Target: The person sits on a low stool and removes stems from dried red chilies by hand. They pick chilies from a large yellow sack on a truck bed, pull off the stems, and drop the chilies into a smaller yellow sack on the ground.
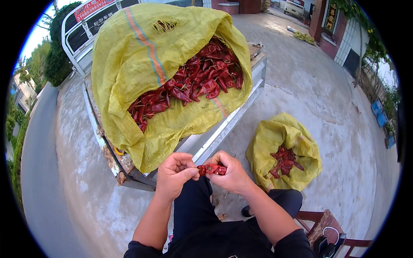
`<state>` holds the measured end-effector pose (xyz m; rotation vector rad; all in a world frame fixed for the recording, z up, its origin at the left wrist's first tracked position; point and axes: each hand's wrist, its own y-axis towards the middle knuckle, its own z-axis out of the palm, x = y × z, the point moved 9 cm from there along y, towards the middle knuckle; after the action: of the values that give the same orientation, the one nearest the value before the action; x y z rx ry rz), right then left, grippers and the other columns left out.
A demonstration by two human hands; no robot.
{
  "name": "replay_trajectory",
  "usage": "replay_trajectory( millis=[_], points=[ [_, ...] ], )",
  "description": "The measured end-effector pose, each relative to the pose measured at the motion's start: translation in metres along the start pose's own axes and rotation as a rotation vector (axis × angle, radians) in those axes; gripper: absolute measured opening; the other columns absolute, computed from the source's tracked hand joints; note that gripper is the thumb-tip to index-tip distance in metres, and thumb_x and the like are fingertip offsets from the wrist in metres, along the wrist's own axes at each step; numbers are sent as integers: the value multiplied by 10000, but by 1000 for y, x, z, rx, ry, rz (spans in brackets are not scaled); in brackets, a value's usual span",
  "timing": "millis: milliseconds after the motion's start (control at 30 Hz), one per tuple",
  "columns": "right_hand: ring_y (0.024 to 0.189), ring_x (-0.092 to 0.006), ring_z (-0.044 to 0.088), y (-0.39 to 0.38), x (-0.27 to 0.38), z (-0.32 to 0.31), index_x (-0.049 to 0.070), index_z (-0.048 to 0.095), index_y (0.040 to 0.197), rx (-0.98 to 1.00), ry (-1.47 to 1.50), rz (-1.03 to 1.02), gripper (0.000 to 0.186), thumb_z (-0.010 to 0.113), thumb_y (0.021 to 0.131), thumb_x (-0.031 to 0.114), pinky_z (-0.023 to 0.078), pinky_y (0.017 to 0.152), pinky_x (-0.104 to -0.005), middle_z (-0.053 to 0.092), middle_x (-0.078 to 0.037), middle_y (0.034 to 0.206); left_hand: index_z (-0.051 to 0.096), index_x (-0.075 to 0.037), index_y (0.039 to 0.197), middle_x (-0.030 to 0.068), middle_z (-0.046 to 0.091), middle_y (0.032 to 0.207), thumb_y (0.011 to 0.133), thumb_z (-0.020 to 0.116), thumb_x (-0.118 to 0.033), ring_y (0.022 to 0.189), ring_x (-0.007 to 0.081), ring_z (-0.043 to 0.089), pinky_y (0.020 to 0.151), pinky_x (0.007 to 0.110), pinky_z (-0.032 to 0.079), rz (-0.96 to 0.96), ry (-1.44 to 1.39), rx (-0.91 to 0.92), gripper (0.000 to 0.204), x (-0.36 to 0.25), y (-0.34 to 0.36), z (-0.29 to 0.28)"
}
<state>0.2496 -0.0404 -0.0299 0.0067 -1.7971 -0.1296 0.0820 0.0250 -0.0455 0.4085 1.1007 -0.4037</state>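
Observation:
Above my lap, my right hand (232,173) is closed around a few wrinkled dried red chili peppers (208,169). My left hand (175,173) pinches at their left end, thumb against forefinger; whether a stem lies between the fingertips is too small to tell. Just beyond my hands, a large yellow woven sack (124,81) lies open on a truck bed, with a heap of red chili peppers (193,81) showing in its mouth. On the ground to the right stands a smaller yellow sack (269,137), its top spread wide around several red peppers (285,161).
The truck bed's metal side wall (234,118) runs between the large sack and the ground. A wooden chair (320,225) with a cable and dark devices on it is at my lower right. Blue containers (378,112) line the far right edge. A road (41,159) passes on the left.

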Motion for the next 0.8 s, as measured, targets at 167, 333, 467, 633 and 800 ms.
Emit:
replay_trajectory(
  millis=[167, 333, 467, 633, 800],
  points=[
    [894, -84, 626, -6, -3, -1, 48, 622, 1030, -11, 76, 14, 268, 796, 829, 75, 521, 790, -277, 701, -42, 994, 721, 7, 1188, 67, 690, 994, 880, 784, 57, 874, 157, 681, 730, 272, 567, 41, 150, 94, 319, 5, -6, 3],
    [936, -81, 640, -10, 3, 1, 33, 660, 1160, 43, -37, -38, 412, 857, 812, 133, 536, 820, -290, 709, -40, 993, 746, -17, 1027, 78, 679, 992, 909, 774, -6, 871, 173, 667, 743, 299, 535, 299, 734, 231, 122, -19, -4, 25],
    [834, -132, 657, -11, -15, 9, 17, 690, 1088, 152, -117, 115, 361, 880, 836, 193, 550, 779, -321, 729, -63, 927, 683, -17, 954, 86, 662, 1001, 943, 731, -32, 883, 165, 650, 750, 282, 522, 330, 886, 293, 51, -22, -5, 42],
    [758, -116, 638, -12, -4, 12, 21, 706, 992, 174, -2, 99, 237, 847, 892, 183, 540, 723, -314, 710, -54, 835, 676, -21, 1012, 105, 676, 963, 956, 735, -71, 855, 261, 678, 755, 364, 545, 213, 644, 200, 95, -2, -10, 29],
    [743, -147, 642, -16, -2, 5, 28, 694, 975, 144, -70, 39, 214, 830, 900, 175, 528, 701, -331, 690, -69, 814, 705, -2, 988, 115, 711, 976, 929, 739, -11, 820, 232, 711, 738, 335, 568, 316, 776, 274, 69, -20, -8, 44]
  ],
)
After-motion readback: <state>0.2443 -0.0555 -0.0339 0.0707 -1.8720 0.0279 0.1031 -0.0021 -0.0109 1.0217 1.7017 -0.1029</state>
